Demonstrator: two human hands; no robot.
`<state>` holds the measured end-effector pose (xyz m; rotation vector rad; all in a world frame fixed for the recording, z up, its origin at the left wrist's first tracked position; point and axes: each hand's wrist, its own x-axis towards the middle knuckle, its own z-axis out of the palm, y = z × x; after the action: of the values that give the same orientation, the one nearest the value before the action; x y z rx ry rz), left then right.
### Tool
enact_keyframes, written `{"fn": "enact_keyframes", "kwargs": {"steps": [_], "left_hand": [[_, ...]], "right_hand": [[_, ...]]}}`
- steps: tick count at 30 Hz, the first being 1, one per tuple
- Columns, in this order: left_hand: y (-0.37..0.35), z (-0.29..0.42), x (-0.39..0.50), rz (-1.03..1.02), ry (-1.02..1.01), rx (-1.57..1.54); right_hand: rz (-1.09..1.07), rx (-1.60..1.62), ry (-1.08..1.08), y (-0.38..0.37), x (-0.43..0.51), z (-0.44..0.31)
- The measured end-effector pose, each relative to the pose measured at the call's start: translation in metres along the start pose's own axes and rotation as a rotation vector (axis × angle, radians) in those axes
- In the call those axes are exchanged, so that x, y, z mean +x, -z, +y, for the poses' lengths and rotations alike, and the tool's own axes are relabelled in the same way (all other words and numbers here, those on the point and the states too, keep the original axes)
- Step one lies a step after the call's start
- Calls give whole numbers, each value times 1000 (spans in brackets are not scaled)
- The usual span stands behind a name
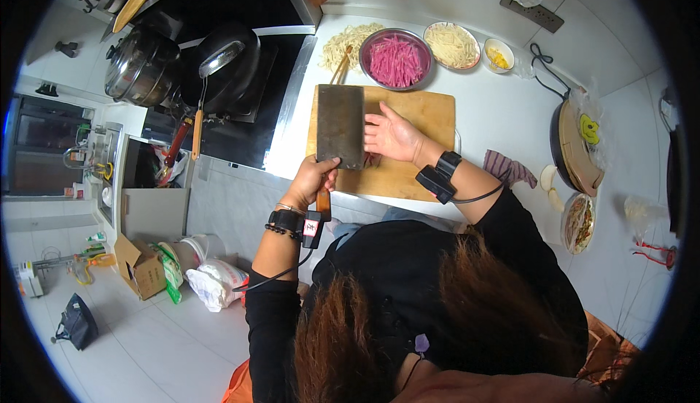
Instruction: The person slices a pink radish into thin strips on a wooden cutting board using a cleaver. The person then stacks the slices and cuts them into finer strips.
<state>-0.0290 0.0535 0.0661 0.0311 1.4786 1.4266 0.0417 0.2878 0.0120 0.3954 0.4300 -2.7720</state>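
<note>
My left hand [316,178] grips the wooden handle of a Chinese cleaver [340,124] and holds its broad dark blade over the left part of a wooden cutting board [421,176]. The thumb lies along the base of the blade. My right hand [396,135] is over the board, palm turned up and fingers apart, with fingertips at the blade's right edge. Whether they touch it I cannot tell. A few pinkish-red pieces [373,158] show on the board, partly hidden by the blade. Just behind the board stands a metal bowl [428,58] of pink vegetable strips [396,61].
Behind the board are pale noodle-like strands [350,42] with chopsticks [343,67], a plate of pale shreds [453,45] and a small bowl [499,56]. At right lie a striped cloth [509,168] and an electric pan [574,140]. A wok [229,69] and pot [143,67] stand left.
</note>
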Motion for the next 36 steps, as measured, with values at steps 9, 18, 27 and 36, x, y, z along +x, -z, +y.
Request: {"fn": "enact_keyframes", "kwargs": {"steps": [9, 18, 27, 36], "left_hand": [[32, 4, -12, 285, -157, 67], [49, -7, -26, 280, -95, 123], [82, 7, -21, 129, -48, 367], [100, 16, -10, -19, -68, 414]], "right_hand": [[316, -1847, 509, 61, -7, 16], [279, -2010, 658, 80, -14, 22], [533, -812, 83, 92, -11, 51], [782, -1536, 287, 52, 0, 76]]}}
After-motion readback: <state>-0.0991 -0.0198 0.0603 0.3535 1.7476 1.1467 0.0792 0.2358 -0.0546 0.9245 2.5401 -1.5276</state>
